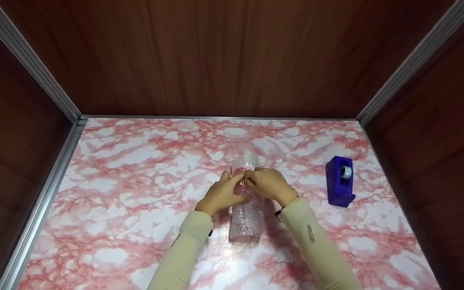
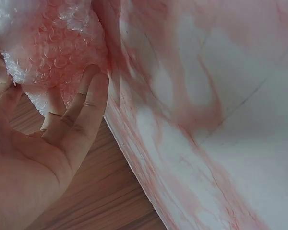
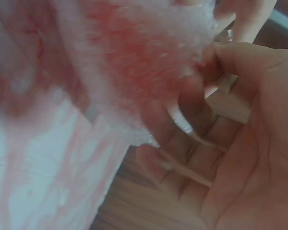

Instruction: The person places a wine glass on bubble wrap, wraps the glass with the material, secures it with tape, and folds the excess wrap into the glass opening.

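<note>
A roll of clear bubble wrap (image 1: 246, 223) lies lengthwise on the table, with something reddish showing through its layers. My left hand (image 1: 222, 195) rests on its left side, thumb and index finger spread across the top. In the left wrist view, fairly straight fingers (image 2: 89, 110) touch the bubbly surface. From the right, my right hand (image 1: 270, 183) pinches the wrap near its upper half, close to the left fingertip. Its curled fingers (image 3: 165, 129) appear beside the wrap in the right wrist view. The pinched spot itself is mostly hidden.
A purple tape dispenser (image 1: 340, 185) holding a roll of clear tape (image 1: 346, 172) stands at the right of the pink-and-white marbled table (image 1: 135, 193). Dark wooden panels (image 1: 216, 60) with metal edging close in the back and both sides.
</note>
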`<move>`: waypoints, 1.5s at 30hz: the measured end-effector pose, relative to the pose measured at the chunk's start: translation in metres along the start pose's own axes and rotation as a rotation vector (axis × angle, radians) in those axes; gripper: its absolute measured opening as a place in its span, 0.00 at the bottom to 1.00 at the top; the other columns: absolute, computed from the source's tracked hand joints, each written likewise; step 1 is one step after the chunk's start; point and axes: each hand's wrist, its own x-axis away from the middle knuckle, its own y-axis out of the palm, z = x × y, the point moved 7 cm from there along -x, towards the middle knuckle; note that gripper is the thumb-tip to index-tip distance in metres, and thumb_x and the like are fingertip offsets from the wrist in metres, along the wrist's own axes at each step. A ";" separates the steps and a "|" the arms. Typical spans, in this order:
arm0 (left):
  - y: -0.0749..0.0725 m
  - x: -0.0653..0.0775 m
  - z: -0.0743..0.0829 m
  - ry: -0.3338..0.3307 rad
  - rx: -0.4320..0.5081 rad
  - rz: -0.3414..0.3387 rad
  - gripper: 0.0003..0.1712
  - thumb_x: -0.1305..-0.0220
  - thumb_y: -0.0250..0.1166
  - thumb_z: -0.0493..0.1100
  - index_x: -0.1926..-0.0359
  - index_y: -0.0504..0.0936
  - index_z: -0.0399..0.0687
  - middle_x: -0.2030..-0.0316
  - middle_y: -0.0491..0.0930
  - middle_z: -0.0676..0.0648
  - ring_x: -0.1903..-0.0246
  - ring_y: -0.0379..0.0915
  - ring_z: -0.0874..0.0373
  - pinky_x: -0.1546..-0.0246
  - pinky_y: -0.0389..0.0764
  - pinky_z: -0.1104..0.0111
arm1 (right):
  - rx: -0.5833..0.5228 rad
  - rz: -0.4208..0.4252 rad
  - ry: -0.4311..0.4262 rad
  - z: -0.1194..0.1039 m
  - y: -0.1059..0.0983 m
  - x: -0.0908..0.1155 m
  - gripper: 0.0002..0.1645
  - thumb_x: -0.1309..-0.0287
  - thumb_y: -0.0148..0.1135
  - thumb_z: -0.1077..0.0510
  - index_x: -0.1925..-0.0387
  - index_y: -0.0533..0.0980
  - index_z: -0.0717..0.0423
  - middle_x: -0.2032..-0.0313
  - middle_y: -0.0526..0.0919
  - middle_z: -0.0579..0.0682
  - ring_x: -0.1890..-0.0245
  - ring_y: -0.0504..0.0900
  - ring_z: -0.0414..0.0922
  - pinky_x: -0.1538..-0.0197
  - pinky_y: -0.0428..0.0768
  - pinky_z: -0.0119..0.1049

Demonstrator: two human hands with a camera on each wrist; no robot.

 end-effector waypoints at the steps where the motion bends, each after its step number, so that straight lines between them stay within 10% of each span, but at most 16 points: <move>1: 0.000 0.000 0.000 0.006 -0.002 0.005 0.51 0.44 0.74 0.60 0.23 0.59 0.66 0.51 0.63 0.46 0.64 0.75 0.48 0.57 0.79 0.55 | 0.027 -0.002 0.012 -0.001 -0.001 -0.001 0.09 0.29 0.58 0.52 0.58 0.81 0.50 0.69 0.80 0.51 0.68 0.80 0.51 0.63 0.79 0.51; 13: -0.001 0.000 0.000 0.014 -0.012 0.017 0.50 0.44 0.74 0.58 0.23 0.60 0.71 0.58 0.62 0.49 0.73 0.68 0.56 0.69 0.76 0.61 | 0.100 0.043 0.165 0.003 -0.007 -0.002 0.18 0.36 0.64 0.44 0.71 0.77 0.53 0.70 0.82 0.51 0.68 0.83 0.54 0.64 0.81 0.53; 27: 0.001 0.002 -0.005 0.012 0.062 0.001 0.49 0.43 0.73 0.63 0.24 0.59 0.78 0.51 0.64 0.45 0.71 0.72 0.54 0.68 0.78 0.60 | -0.350 0.042 0.369 0.052 0.030 0.016 0.36 0.44 0.57 0.22 0.75 0.72 0.50 0.80 0.72 0.45 0.80 0.70 0.43 0.76 0.68 0.38; 38: 0.001 -0.002 -0.010 0.029 0.175 -0.019 0.27 0.22 0.45 0.60 0.26 0.63 0.75 0.60 0.63 0.48 0.69 0.62 0.56 0.67 0.70 0.62 | -0.519 0.092 0.343 0.054 0.042 0.017 0.34 0.42 0.60 0.26 0.70 0.72 0.53 0.78 0.71 0.45 0.79 0.68 0.41 0.74 0.68 0.37; 45: 0.001 -0.004 -0.011 0.030 0.154 0.059 0.26 0.21 0.49 0.53 0.26 0.64 0.70 0.61 0.64 0.47 0.72 0.63 0.56 0.68 0.72 0.61 | -0.612 0.107 0.326 0.058 0.050 0.016 0.36 0.40 0.61 0.28 0.52 0.79 0.55 0.69 0.81 0.47 0.69 0.78 0.44 0.64 0.77 0.41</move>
